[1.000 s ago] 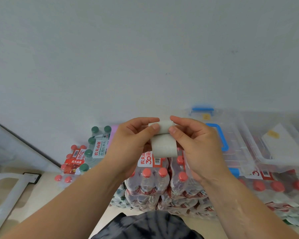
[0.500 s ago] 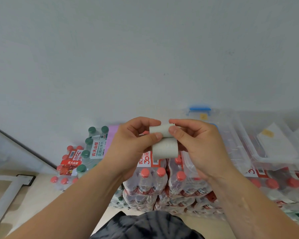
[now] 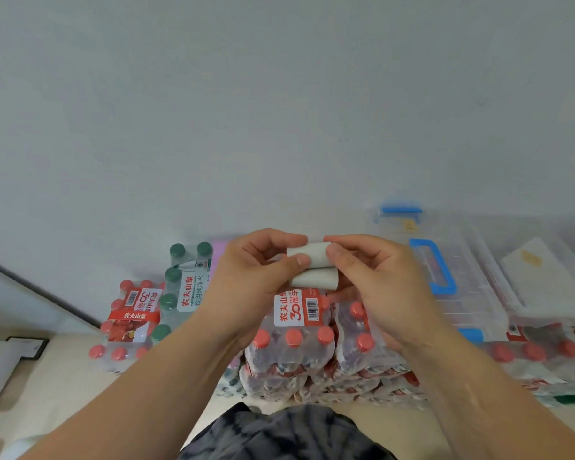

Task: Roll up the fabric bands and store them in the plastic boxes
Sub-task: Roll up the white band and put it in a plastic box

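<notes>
A white fabric band (image 3: 314, 270), mostly rolled, is held up in front of me between both hands. My left hand (image 3: 256, 277) pinches its left end with thumb and fingers. My right hand (image 3: 375, 280) pinches the right end the same way. A short tail of the band hangs below the roll. Clear plastic boxes with blue handles and latches (image 3: 452, 273) stand to the right, on top of bottle packs; a second clear box (image 3: 545, 293) holding white items sits further right.
Shrink-wrapped packs of red-capped water bottles (image 3: 292, 346) are stacked below my hands, and green-capped bottles (image 3: 183, 280) stand at the left. A plain grey wall fills the upper view. A white frame (image 3: 0, 363) lies on the beige floor at the far left.
The hanging tail of the band has become shorter as the roll grew between my fingers. Both hands stayed at about the same place.
</notes>
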The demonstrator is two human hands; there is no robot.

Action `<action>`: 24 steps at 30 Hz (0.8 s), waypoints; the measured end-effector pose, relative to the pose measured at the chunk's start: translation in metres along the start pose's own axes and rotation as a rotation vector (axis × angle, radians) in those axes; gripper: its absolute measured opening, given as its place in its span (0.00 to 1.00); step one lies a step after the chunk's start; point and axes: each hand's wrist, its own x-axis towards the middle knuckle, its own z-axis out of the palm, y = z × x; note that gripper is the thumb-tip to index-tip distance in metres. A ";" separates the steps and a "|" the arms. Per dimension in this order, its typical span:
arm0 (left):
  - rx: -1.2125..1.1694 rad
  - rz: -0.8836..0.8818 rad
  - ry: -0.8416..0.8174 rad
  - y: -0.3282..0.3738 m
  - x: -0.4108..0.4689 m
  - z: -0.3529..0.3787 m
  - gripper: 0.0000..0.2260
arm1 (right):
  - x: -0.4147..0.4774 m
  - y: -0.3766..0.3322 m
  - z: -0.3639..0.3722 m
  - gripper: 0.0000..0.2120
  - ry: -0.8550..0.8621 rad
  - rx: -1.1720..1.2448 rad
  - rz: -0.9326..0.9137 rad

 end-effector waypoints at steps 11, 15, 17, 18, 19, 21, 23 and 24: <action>-0.017 -0.185 -0.188 0.011 0.031 -0.066 0.09 | 0.019 -0.007 0.051 0.15 -0.090 -0.286 -0.052; -0.173 -0.167 -0.193 0.004 0.037 -0.078 0.12 | 0.019 -0.006 0.074 0.16 0.071 -0.135 -0.010; -0.192 -0.161 -0.202 0.000 0.038 -0.078 0.12 | 0.019 -0.004 0.081 0.10 0.185 -0.135 -0.007; -0.181 -0.165 -0.210 -0.002 0.039 -0.078 0.12 | 0.018 -0.002 0.082 0.07 0.219 -0.159 0.003; -0.154 -0.167 -0.229 -0.002 0.040 -0.078 0.12 | 0.017 0.000 0.083 0.05 0.237 -0.177 0.015; -0.026 -0.138 -0.305 -0.001 0.044 -0.079 0.10 | 0.012 0.001 0.081 0.07 0.267 -0.207 0.029; 0.151 -0.105 -0.424 0.001 0.050 -0.078 0.12 | 0.005 0.001 0.076 0.10 0.296 -0.224 0.042; 0.219 -0.100 -0.486 0.004 0.053 -0.075 0.14 | 0.001 0.000 0.073 0.12 0.311 -0.219 0.046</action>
